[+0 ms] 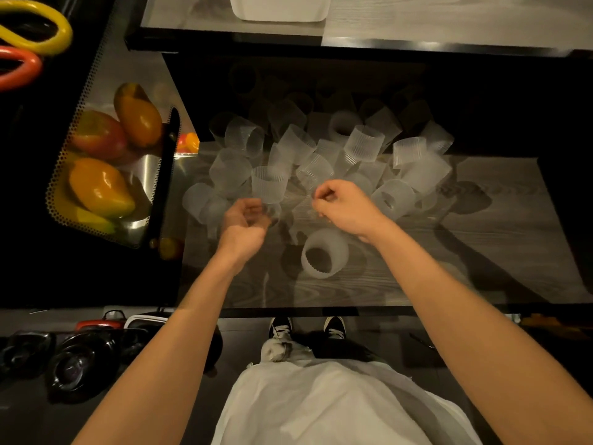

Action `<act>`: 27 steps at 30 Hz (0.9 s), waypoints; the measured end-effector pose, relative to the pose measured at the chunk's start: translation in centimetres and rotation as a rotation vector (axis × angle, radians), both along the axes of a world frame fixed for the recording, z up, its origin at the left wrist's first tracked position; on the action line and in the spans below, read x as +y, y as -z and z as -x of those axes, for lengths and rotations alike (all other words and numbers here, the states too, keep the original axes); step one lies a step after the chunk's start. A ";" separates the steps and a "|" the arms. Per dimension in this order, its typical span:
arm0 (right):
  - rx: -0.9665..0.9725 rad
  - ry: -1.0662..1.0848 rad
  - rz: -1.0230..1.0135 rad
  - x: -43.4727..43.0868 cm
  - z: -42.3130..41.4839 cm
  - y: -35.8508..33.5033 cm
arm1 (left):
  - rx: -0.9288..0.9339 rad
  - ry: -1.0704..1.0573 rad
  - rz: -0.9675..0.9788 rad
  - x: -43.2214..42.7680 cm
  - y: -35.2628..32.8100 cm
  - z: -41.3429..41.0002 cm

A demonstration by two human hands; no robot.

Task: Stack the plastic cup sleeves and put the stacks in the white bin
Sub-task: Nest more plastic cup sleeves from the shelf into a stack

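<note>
"Over the near half of the counter, what are the two hands doing?"

"Both are hovering at the front edge of the heap of cup sleeves. The left hand is blurring in the frame, its fingers curling inward, and whether they are gripping anything is impossible to tell."

"And the right hand?"

"It is hanging just beside the left, knuckles up, its fingers curling tightly toward the thumb. Faint ribbed lines are showing between the two hands, perhaps a clear sleeve, but whether the hand is pinching it cannot be told."

"Where are the sleeves lying?"

"They are translucent and ribbed, sprawling in a loose heap across the counter's middle. Some are standing, some are tipping onto their sides, many are touching, and the far ones are fading into shadow. An upright sleeve is standing just beyond the left hand. A lone sleeve is lying on its side nearer the person, apart from the heap, its opening facing the camera."

"And the white bin?"

"It is sitting on the raised ledge at the back, well apart from the heap, only its near part showing at the top edge."

"Anything else?"

"A perforated metal tray is holding mangoes left of the counter, and the person's shoes are showing below its front edge."
</note>
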State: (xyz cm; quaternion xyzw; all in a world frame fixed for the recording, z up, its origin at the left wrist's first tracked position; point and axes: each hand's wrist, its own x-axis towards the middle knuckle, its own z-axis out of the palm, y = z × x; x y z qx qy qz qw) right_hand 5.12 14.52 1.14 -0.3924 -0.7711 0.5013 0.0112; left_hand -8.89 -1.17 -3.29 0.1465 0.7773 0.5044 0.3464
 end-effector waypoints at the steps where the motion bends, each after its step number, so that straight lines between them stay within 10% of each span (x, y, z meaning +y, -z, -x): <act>1: 0.010 -0.006 0.022 -0.1 1.3 0.2 | 0.030 -0.011 0.010 0.4 0.0 0.5; 11: 0.044 0.228 0.312 -0.2 7.9 2.5 | 0.161 0.087 0.009 2.9 -1.0 2.4; 27: -0.157 -0.320 -0.113 -1.7 7.6 3.5 | 0.362 0.097 0.061 -1.1 2.0 1.8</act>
